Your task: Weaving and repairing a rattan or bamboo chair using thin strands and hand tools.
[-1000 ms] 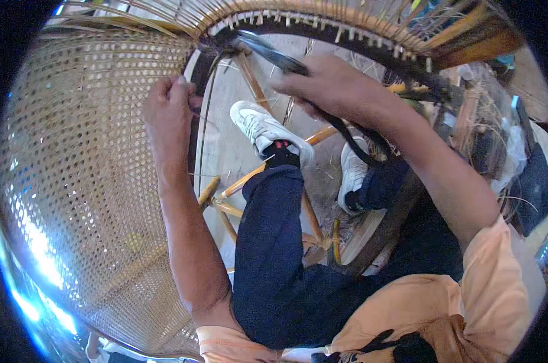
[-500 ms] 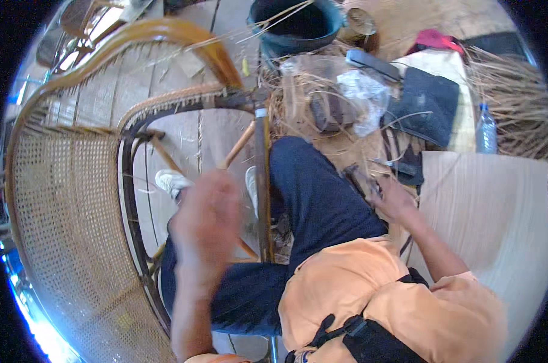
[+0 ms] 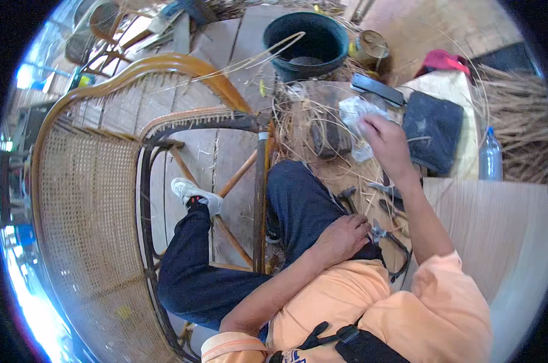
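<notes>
My right hand [image 3: 387,145] is over the crumpled clear plastic bag [image 3: 353,110], thumb and fingers closed on its edge. My left hand [image 3: 345,237] lies across my right thigh, palm down, fingers loosely bent and hanging over the side. Close to its fingertips are metal pliers [image 3: 379,233] and a dark hammer-like tool [image 3: 348,195] on the floor. A wooden chair frame [image 3: 262,193] stands in front of me on the left, its seat opening bare. Woven cane fills its curved back [image 3: 89,212], and short cane ends stick out along the seat rim.
A dark green bucket [image 3: 307,48] with long cane strands across it stands ahead, beside a rusty tin [image 3: 370,48]. Right of the bag lie a grey-blue oblong case [image 3: 376,91], a black pouch [image 3: 431,130], and a water bottle [image 3: 490,156]. A cane bundle [image 3: 518,121] lies at far right.
My right hand has moved from the tools beside my thigh forward to the plastic bag. My left hand has come from above the chair's seat opening to rest on my thigh.
</notes>
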{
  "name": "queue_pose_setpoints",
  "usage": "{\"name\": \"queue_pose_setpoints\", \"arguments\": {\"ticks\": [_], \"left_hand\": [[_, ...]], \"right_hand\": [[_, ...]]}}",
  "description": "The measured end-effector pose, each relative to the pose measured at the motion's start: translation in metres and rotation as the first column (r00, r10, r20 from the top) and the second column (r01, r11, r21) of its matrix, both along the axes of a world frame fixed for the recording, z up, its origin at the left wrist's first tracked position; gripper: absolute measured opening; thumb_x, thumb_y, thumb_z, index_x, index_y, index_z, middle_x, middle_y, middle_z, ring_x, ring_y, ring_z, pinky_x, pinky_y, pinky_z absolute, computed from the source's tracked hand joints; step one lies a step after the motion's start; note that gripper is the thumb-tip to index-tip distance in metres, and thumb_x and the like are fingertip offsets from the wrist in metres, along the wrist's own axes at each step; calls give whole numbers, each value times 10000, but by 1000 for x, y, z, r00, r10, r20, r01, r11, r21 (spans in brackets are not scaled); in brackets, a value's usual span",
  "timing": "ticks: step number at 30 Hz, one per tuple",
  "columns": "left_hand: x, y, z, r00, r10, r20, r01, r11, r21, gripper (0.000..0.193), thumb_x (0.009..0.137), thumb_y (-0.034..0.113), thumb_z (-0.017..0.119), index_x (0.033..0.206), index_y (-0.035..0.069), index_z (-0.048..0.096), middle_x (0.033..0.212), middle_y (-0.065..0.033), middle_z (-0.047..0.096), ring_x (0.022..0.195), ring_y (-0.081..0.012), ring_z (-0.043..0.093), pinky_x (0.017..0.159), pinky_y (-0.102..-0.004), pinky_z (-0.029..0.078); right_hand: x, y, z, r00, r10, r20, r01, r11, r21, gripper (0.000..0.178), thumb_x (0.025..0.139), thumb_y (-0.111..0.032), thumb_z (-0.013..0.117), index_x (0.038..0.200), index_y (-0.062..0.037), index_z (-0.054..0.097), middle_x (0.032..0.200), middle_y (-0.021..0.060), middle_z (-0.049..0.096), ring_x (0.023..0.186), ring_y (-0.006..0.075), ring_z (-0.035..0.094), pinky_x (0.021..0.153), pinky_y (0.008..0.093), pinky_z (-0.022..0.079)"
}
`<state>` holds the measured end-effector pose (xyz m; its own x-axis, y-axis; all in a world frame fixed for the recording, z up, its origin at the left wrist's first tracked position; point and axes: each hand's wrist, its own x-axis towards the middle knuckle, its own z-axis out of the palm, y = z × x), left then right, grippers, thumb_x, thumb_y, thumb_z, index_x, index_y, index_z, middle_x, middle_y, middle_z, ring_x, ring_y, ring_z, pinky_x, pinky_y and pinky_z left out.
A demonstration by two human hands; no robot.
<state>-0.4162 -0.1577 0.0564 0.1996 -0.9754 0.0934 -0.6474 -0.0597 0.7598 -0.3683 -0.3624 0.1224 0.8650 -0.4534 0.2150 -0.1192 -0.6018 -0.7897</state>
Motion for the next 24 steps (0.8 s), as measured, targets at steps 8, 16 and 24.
{"name": "queue_pose_setpoints", "arguments": {"ticks": [8,16,24], "left_hand": [[17,-5,-5,967,150,-207,-144,989,45,233,843,147,571,1034,14,582,1033,-145,570,935,-310,576,816,-369,491],[23,-3,-10,924,160,-348,-147,987,64,199,848,117,554,1018,16,582,1000,-146,564,923,-324,570,805,-368,495],[88,-22,13,468,652,-597,-761,640,103,444,867,115,549,1270,-24,427,1187,-156,529,1109,-240,505,970,-334,384]], "right_hand": [[185,10,-108,936,-45,-348,-126,883,-452,317,837,-291,569,994,-17,593,1020,202,618,980,340,592,813,426,475],[173,-8,-154,893,-10,-449,-263,798,-542,371,846,-262,571,1165,-80,518,994,180,634,930,285,629,799,395,484],[126,-46,-70,967,-241,-87,226,962,-154,416,853,-178,575,1238,-40,498,790,33,571,602,122,511,553,282,444]]}}
